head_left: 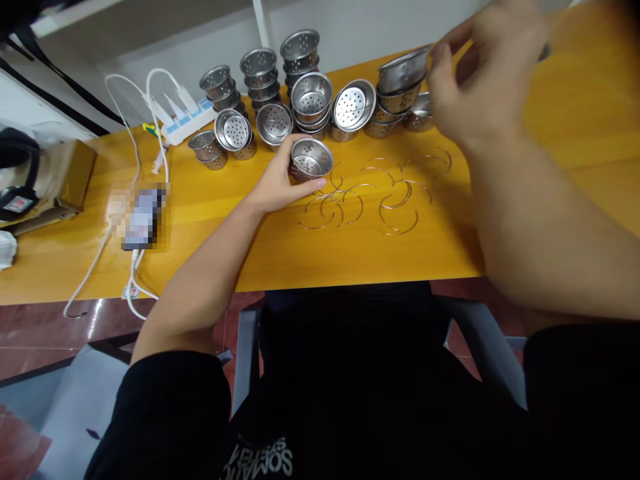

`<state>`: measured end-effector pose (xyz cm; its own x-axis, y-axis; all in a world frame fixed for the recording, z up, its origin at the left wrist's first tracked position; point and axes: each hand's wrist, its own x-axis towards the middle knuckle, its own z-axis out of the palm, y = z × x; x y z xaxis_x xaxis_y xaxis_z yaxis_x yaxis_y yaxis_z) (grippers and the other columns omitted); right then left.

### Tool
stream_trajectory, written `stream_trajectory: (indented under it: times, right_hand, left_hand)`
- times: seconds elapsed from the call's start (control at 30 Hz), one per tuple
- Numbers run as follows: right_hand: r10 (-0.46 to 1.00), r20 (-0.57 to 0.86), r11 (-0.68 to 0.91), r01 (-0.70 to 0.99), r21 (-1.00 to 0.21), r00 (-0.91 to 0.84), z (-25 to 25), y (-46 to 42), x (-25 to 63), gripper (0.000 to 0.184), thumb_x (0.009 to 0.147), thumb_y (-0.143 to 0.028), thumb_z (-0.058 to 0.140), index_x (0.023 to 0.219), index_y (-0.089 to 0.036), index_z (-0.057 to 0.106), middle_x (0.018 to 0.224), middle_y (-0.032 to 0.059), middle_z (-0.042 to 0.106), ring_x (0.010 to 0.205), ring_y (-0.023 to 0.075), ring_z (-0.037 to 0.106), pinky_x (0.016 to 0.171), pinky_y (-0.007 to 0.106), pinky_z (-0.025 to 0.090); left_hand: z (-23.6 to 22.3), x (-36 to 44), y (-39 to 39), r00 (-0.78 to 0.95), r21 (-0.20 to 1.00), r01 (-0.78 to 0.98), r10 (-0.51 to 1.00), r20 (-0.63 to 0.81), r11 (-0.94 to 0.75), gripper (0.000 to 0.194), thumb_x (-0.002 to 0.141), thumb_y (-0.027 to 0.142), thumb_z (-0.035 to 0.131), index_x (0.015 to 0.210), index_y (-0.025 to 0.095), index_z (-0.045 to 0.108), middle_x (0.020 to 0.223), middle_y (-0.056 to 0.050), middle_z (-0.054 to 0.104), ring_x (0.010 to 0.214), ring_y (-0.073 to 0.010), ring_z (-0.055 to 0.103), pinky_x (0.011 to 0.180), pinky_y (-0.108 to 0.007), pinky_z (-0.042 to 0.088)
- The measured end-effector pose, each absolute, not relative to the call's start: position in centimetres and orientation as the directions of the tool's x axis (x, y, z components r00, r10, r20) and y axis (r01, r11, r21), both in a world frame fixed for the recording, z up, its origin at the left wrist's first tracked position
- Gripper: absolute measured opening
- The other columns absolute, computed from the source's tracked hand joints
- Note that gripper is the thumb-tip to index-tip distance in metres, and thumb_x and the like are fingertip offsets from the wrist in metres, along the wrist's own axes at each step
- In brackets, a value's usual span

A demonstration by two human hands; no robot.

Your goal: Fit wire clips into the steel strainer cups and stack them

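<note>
Cup (311, 160), round, silvery and perforated, sits clamped between the left hand's (287, 177) thumb and fingers; beyond the grip stand stacks (261, 77).

Black short-sleeved shirt (380, 400) with pale grey capital lettering (265, 460) across the front.

The silvery round cup (311, 160) in my left hand (280, 179) is perforated and open upward, just above the thin curved wires (345, 195). At my right hand (483, 77), a tilted cup (401, 73), also metal and perforated, leans atop the far right stack (398, 101).
</note>
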<state>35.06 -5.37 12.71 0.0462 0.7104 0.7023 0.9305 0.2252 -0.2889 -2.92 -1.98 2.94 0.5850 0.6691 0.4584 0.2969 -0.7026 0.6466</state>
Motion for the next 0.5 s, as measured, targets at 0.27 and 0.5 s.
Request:
stream_trajectory:
  times: [0.27,0.5]
  right_hand:
    - [0.691,0.428,0.709,0.433,-0.556,-0.583,11.4,-8.7,29.7,0.028,0.108,-0.055,0.093,0.133,-0.041,0.090,0.171,0.0085,0.075,0.150,0.0382,0.072,0.129,0.061,0.064]
    - [0.760,0.440,0.646,0.478,-0.595,-0.480,10.3,-7.4,29.7,0.029,0.105,-0.075,0.095,0.118,-0.050,0.092,0.160,0.0017,0.082,0.154,0.0461,0.064,0.139,0.076,0.052]
  left_hand:
    - [3.0,-2.6,-2.3,0.600,0.625,0.290,0.647,0.471,-0.724,0.112,0.105,0.111,0.079,0.181,0.033,0.053,0.178,-0.016,0.071,0.172,-0.0427,0.075,0.144,-0.058,0.067]
    - [2.5,-2.9,-1.7,0.619,0.683,0.275,0.668,0.412,-0.677,0.112,0.109,0.101,0.085,0.191,0.040,0.037,0.185,-0.017,0.066,0.165,-0.0388,0.080,0.125,-0.055,0.076]
